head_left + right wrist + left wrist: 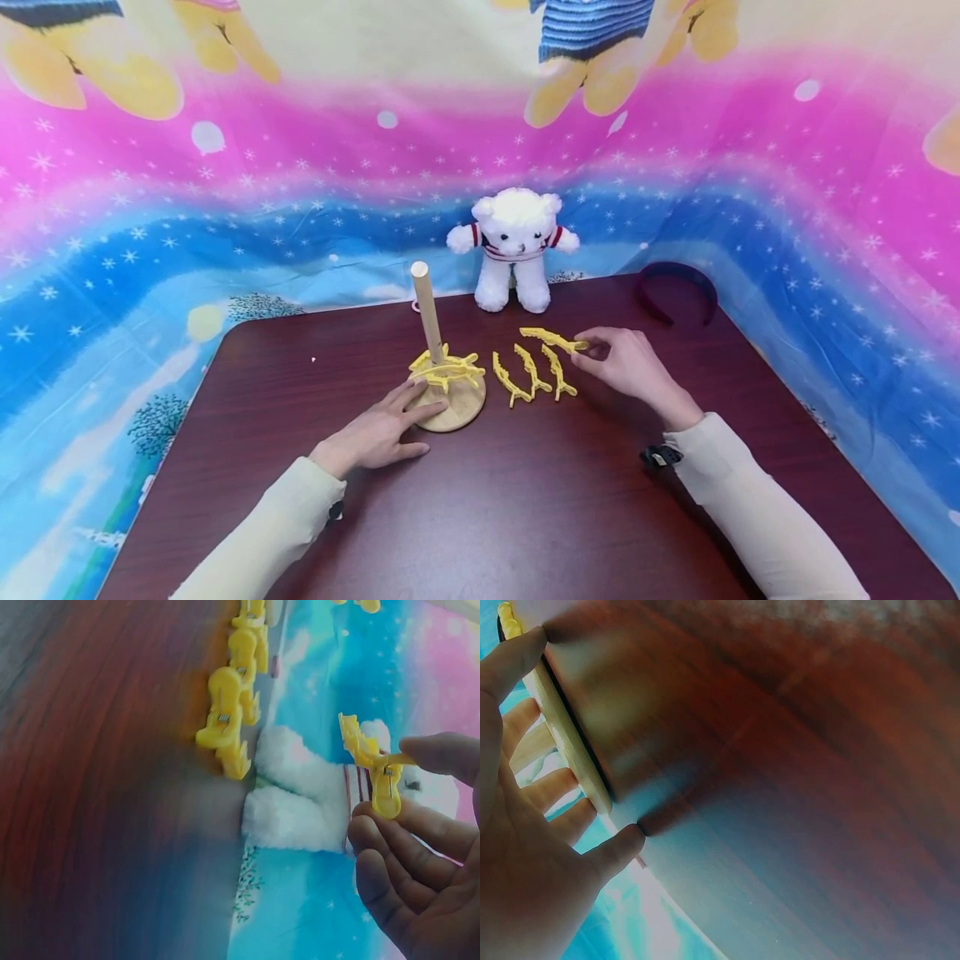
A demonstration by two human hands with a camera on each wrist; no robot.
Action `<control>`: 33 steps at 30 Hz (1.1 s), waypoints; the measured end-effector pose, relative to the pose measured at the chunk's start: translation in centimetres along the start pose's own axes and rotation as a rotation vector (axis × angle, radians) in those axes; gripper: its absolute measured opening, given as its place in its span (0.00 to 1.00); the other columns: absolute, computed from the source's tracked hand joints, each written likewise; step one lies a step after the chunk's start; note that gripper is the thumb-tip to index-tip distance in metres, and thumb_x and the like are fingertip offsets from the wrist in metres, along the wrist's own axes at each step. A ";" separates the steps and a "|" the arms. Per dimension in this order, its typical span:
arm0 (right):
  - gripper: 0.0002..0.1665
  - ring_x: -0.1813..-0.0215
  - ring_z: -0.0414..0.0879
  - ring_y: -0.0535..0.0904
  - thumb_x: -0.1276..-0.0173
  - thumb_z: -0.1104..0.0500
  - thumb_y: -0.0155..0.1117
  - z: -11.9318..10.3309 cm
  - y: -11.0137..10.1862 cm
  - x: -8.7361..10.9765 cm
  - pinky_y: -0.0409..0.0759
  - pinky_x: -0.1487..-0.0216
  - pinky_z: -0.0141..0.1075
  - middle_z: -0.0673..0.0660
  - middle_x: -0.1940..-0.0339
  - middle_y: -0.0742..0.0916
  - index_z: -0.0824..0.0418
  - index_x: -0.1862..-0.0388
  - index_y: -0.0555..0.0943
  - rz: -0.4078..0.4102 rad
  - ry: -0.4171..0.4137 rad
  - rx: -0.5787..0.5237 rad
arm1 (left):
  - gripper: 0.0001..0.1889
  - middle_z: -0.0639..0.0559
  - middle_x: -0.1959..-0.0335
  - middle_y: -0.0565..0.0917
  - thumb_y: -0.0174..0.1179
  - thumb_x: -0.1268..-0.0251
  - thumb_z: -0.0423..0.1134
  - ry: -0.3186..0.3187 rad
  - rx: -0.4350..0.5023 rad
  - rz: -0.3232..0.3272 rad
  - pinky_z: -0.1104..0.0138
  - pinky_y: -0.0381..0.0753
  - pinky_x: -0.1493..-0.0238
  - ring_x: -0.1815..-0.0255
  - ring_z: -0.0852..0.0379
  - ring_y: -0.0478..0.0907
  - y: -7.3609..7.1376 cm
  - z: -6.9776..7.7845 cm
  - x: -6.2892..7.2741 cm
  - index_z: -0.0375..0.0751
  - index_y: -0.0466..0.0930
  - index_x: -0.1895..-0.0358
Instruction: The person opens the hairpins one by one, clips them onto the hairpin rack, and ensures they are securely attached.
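Observation:
A yellow alligator hair clip point(551, 338) is pinched between the thumb and fingers of my right hand point(628, 365), held by its handle end with the toothed jaws pointing left. The right wrist view shows the small metal spring of this clip point(386, 796). Three similar yellow clips point(507, 380) lie side by side on the table just below it. My left hand point(378, 431) rests its spread fingers on the round wooden base point(457, 413) of a stand with an upright post point(428, 312). Several yellow clips point(452, 372) are heaped around the foot of the post.
A white teddy bear point(513, 242) in a striped top stands at the back of the dark wooden table point(510, 517). Back right lies a dark red headband point(678, 271). A printed cloth point(360, 217) hangs around the table's back and sides.

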State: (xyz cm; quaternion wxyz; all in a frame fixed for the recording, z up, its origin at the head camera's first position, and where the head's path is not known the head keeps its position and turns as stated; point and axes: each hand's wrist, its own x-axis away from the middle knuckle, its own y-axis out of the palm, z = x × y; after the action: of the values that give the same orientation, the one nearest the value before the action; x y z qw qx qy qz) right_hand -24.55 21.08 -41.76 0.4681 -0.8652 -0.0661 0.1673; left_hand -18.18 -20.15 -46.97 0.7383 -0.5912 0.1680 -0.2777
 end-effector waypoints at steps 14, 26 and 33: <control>0.18 0.66 0.39 0.83 0.38 0.48 0.74 -2.9 0.4 -0.5 0.81 0.63 0.35 0.48 0.63 0.90 0.51 0.51 0.87 -0.052 -0.065 -0.108 | 0.35 0.39 0.18 0.52 0.61 0.31 0.55 -0.002 -0.002 -0.008 0.43 0.66 0.28 0.18 0.37 0.47 0.1 -0.2 -0.1 0.62 0.60 0.23; 0.20 0.62 0.43 0.83 0.37 0.46 0.73 -5.4 1.2 -1.0 0.79 0.61 0.37 0.49 0.59 0.90 0.50 0.48 0.87 -0.064 -0.152 -0.069 | 0.36 0.40 0.18 0.52 0.61 0.32 0.56 -0.018 -0.001 -0.025 0.43 0.65 0.27 0.17 0.38 0.46 -0.1 0.0 0.0 0.63 0.60 0.23; 0.18 0.62 0.42 0.83 0.36 0.46 0.72 -6.6 1.7 -1.3 0.78 0.62 0.37 0.46 0.62 0.89 0.49 0.48 0.87 -0.079 -0.189 -0.078 | 0.36 0.40 0.18 0.52 0.62 0.32 0.55 -0.014 -0.002 -0.019 0.44 0.66 0.28 0.17 0.38 0.47 -0.1 0.0 -0.1 0.63 0.60 0.23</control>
State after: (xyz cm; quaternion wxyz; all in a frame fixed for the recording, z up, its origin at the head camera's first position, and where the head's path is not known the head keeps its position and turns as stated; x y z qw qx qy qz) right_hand -23.54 14.54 -39.51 0.4322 -0.8598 -0.1505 0.2266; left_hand -18.25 -20.14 -46.86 0.7362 -0.5955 0.1576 -0.2802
